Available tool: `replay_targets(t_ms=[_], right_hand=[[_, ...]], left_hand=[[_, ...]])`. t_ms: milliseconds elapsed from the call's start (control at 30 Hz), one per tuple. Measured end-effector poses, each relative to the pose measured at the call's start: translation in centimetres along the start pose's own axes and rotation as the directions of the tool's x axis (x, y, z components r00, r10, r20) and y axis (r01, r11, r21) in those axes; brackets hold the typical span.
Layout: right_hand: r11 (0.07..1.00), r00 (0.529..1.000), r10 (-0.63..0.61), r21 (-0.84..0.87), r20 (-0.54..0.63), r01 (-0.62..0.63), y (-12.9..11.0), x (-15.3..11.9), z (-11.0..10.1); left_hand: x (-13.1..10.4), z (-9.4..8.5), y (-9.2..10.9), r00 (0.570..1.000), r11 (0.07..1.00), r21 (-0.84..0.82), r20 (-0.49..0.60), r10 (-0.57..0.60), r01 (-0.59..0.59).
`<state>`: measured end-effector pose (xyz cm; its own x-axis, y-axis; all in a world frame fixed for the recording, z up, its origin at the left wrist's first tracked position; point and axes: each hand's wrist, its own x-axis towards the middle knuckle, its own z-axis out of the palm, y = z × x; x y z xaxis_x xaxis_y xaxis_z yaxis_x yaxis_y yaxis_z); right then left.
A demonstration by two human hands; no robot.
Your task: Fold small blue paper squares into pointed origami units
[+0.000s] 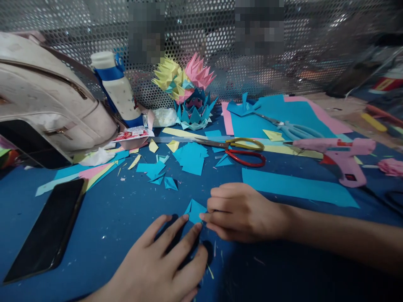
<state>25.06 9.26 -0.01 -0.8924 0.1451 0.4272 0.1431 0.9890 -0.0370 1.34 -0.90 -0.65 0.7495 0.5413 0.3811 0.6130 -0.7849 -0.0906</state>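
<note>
A small blue piece of folded paper [194,209] lies on the dark blue table in front of me. My left hand [168,260] has its fingers spread, and two fingertips press on the paper's lower left part. At the paper's right edge is my right hand [239,212], its fingers curled together and pinching that edge. Beyond my hands lie a stack of cut blue paper pieces [192,157] and several small folded blue pieces [154,171]. A long blue paper strip [299,186] stretches out behind my right wrist.
Scissors [233,147] with yellow and red handles lie beyond my hands. At right are a pink glue gun [341,153], pliers [292,128] and blue sheets [270,117]. Folded paper flowers [193,109] stand by the mesh. A phone [47,230], bottle [119,90] and backpack [53,96] are at left.
</note>
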Motion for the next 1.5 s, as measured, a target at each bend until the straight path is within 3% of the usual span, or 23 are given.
replay_targets(t_ms=[367, 567, 667, 800, 967, 1067, 1200, 1333, 1500], right_hand=[[0.999, 0.999, 0.048, 0.000, 0.013, -0.048, 1.0, -0.2, -0.1], [0.992, 0.996, 0.084, 0.094, 0.010, -0.084, 1.1, -0.1, 0.1], [0.970, 0.997, 0.082, 0.228, 0.001, -0.080, 1.2, 0.0, 0.0], [0.923, 0.983, 0.185, 0.345, -0.011, -0.170, 1.4, 0.1, 0.1], [0.916, 0.971, 0.219, 0.322, 0.099, -0.240, 1.6, 0.4, 0.6], [0.898, 0.960, 0.241, 0.343, 0.141, -0.275, 1.5, 0.6, 0.6], [0.863, 0.935, 0.302, 0.363, 0.187, -0.351, 1.1, 0.8, 0.4], [0.854, 0.927, 0.323, 0.364, 0.188, -0.371, 0.8, 0.8, 0.3], [0.840, 0.913, 0.355, 0.360, 0.200, -0.406, 0.5, 0.6, 0.2]], left_hand=[[0.1, 0.0, -0.2, 1.000, 1.000, 0.000, -0.014, 0.019, -0.019], [-0.1, 0.1, 0.0, 1.000, 0.999, -0.034, -0.007, 0.021, -0.021], [0.2, -0.3, -0.2, 0.999, 0.998, -0.053, 0.025, 0.036, -0.035], [0.8, -1.1, -0.1, 0.996, 0.997, -0.041, 0.068, 0.062, -0.059], [1.1, -0.6, -0.3, 0.995, 0.993, -0.087, 0.061, 0.083, -0.077], [1.5, 0.3, -1.0, 0.999, 0.961, -0.275, -0.032, -0.010, 0.001], [2.4, 0.8, -1.9, 0.964, 0.854, -0.463, 0.007, -0.265, 0.238], [3.0, 0.5, -2.6, 0.901, 0.798, -0.439, 0.068, -0.429, 0.413], [3.3, 0.5, -3.0, 0.856, 0.763, -0.397, 0.147, -0.495, 0.510]])
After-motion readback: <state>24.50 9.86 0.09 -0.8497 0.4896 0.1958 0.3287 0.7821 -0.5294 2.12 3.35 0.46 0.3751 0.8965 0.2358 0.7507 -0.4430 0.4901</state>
